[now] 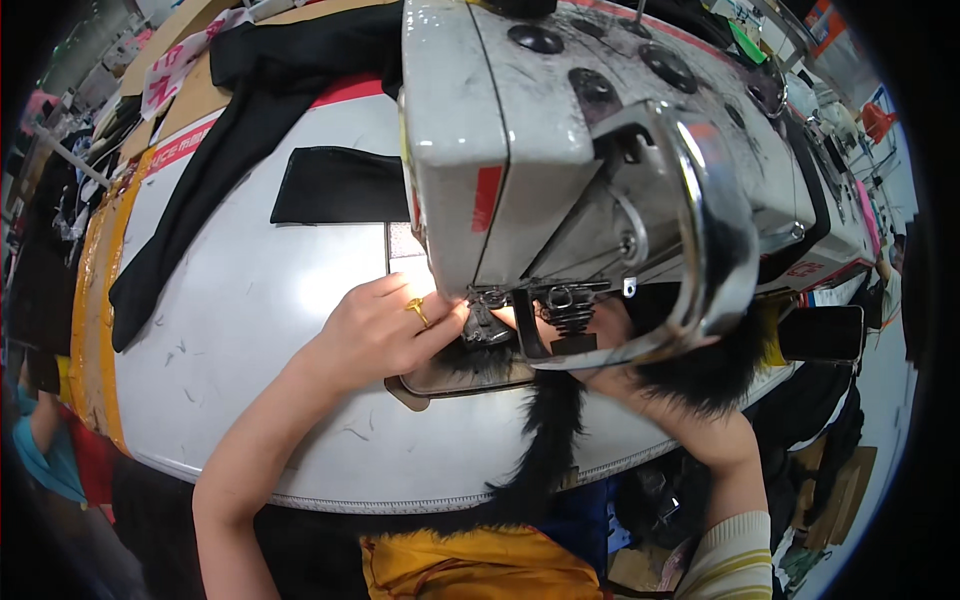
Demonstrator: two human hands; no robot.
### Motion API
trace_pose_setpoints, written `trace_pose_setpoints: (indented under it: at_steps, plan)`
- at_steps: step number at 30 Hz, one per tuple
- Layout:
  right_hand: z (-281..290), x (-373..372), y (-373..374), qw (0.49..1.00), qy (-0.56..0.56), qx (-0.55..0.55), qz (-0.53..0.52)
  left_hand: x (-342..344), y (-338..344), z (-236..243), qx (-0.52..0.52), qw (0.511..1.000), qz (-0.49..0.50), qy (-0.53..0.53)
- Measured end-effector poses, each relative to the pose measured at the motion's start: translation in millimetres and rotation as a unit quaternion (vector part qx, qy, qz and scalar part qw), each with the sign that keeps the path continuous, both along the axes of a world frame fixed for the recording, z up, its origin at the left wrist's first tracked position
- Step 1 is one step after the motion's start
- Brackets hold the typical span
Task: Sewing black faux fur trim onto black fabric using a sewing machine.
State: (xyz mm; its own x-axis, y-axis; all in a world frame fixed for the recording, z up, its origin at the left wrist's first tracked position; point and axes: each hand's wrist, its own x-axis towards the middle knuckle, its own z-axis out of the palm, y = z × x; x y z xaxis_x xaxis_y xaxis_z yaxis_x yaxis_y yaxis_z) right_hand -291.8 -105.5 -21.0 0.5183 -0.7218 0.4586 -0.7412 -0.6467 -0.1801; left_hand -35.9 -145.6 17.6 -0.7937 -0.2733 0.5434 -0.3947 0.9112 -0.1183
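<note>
A white sewing machine (460,130) fills the upper middle, with its presser foot (487,325) low over the table. Black furry fabric (545,440) runs from under the foot and hangs over the table's near edge. Beside the foot, on its left, my left hand (380,335) wears a gold ring; its fingers are curled and its thumb and forefinger pinch the fabric's edge. My right hand (605,330) is to the right of the foot, mostly hidden behind the curved metal guard (700,220). One of its fingertips shows by the foot; more black fur lies over that wrist.
A folded black cloth piece (340,187) lies left of the machine, and a long black garment piece (200,215) trails over the white tabletop (220,330). Orange tape (100,300) covers the table's left edge. A dark phone-like slab (820,333) stands at the right.
</note>
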Motion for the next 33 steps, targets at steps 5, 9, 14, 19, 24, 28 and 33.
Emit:
trace_pose_setpoints:
  at_steps: [5, 9, 14, 19, 24, 28, 33]
  plan:
    - [7, 1, 3, 0.987, -0.093, 0.123, -0.039, 1, -4, -4, -0.006, 0.999, -0.017, 0.029]
    - [3, 6, -1, 0.980, -0.115, 0.150, -0.058, 2, -4, -3, -0.020, 0.999, -0.002, 0.030]
    - [-6, 5, -2, 0.995, -0.045, 0.045, -0.076, 1, -1, -7, -0.002, 0.999, -0.003, 0.042]
    - [19, 5, 0, 0.987, 0.076, -0.135, -0.037, 1, -5, -16, 0.006, 0.999, 0.026, 0.042]
    - [30, 14, -11, 0.988, -0.005, -0.153, 0.008, 2, -7, -7, 0.062, 0.996, 0.048, 0.040]
    - [19, 12, 19, 0.958, -0.173, 0.194, 0.119, 5, 44, 9, 0.244, 0.941, 0.090, 0.218]
    - [35, 55, 67, 0.922, -0.234, 0.285, 0.121, 3, 99, -1, 0.555, 0.747, 0.203, 0.304]
